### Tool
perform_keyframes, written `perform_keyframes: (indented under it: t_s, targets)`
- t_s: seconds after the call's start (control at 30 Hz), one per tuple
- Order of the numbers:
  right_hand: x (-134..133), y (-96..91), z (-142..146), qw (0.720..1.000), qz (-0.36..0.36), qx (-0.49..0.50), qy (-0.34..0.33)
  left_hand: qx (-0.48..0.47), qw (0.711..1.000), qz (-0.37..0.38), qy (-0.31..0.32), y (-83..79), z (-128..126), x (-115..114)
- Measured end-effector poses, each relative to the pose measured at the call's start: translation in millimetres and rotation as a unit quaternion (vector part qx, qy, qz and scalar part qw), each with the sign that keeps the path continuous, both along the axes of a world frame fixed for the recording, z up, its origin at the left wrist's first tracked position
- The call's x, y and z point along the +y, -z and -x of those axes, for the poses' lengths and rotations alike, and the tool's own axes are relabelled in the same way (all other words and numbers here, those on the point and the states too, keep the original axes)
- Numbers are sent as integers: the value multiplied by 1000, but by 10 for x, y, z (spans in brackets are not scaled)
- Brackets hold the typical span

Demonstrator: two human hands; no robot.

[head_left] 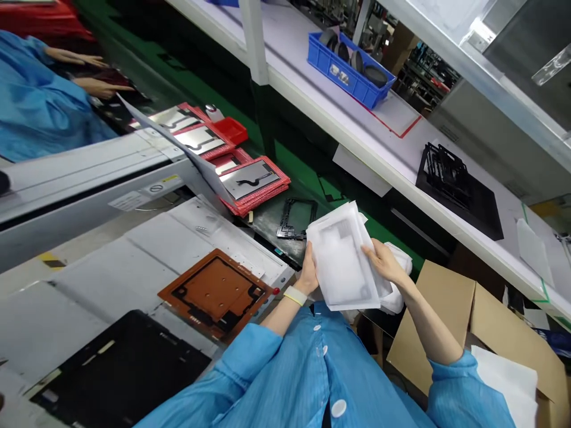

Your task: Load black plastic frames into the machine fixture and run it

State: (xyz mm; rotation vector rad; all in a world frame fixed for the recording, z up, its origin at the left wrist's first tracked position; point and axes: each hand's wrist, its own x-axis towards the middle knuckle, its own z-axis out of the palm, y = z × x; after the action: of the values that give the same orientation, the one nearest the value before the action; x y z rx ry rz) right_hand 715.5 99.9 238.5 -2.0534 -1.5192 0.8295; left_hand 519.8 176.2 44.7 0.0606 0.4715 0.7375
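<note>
A stack of white translucent sleeves (341, 258) is held up in front of my chest, and dark shapes show faintly through the top one. My left hand (308, 270) is closed on its left edge, with a pale band on that wrist. My right hand (384, 260) grips the right edge, fingers over the top sleeve. More white wrapped material (397, 297) lies just behind my right hand. Beyond the stack, a black frame part (298, 219) rests on the green conveyor belt.
At left, a brown fixture plate (218, 291) and a black panel (116, 374) lie on the grey worktop. Red padded stacks (254, 184) carry silver panels. A cardboard box (432, 321) stands at right. A shelf (303, 101) holds a blue bin (348, 68). A co-worker's hands (96, 86) are upper left.
</note>
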Motion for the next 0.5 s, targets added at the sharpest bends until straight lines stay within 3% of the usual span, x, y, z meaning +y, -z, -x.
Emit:
perform_keyframes:
  t_s: [0.27,0.4,0.5]
  targets:
    - [-91,-8,746,992,-91,-84,5,-8,1000,1,-11,120,30,3]
    - [-43,-48,883,979,-108,-174,-22,15,1000,4,-27,193,11,18]
    - [19,-115,912,976,-117,-177,-43,10,1000,1,-21,256,-13,25]
